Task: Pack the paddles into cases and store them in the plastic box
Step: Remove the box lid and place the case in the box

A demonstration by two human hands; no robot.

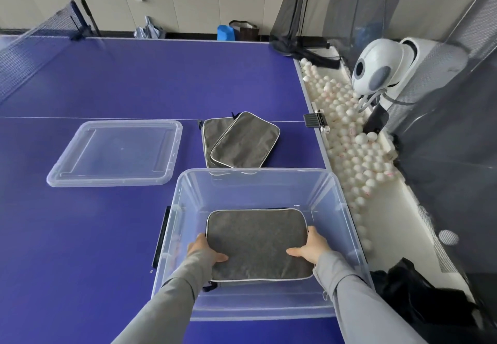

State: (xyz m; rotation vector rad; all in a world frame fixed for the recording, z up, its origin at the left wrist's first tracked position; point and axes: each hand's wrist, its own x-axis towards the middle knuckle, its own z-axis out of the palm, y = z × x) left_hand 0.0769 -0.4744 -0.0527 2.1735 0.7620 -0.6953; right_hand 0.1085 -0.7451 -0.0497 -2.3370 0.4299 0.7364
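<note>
A clear plastic box [347,209] stands on the blue table near its right edge. Inside it lies a grey paddle case [256,239] with white piping, flat and zipped. My left hand [204,249] grips the case's left edge, thumb on top. My right hand [312,247] grips its right edge the same way. Both arms reach down into the box. Two more grey cases [242,142] lie overlapping on the table just beyond the box. No bare paddle shows.
The box's clear lid [115,153] lies on the table to the left. A trough of white balls [347,134] runs along the table's right edge, with a white ball machine [382,67] and dark netting behind. The table net [32,37] is far left.
</note>
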